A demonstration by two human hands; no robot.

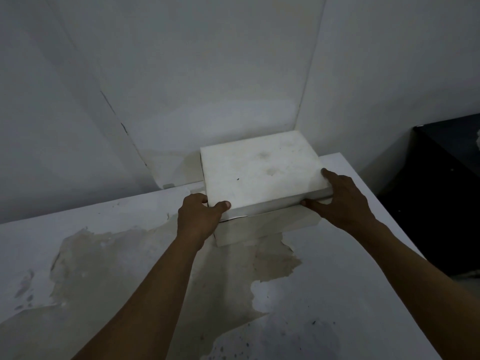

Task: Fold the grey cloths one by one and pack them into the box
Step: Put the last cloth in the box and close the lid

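Both hands grip the lid [259, 172] at its near corners: left hand [200, 216] and right hand [342, 201], each with thumb and fingers pinching the edge. The box [254, 229] sits on the table [363, 255] in the wall corner. I'd judge the lid is being seated or lifted, and either way it needs an even, level move. I count one box, one lid and no grey cloths in sight.

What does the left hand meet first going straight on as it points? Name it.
The box lid: the left hand grips its near-left corner, so it would probably shove the lid toward the wall behind; depth there is unclear.
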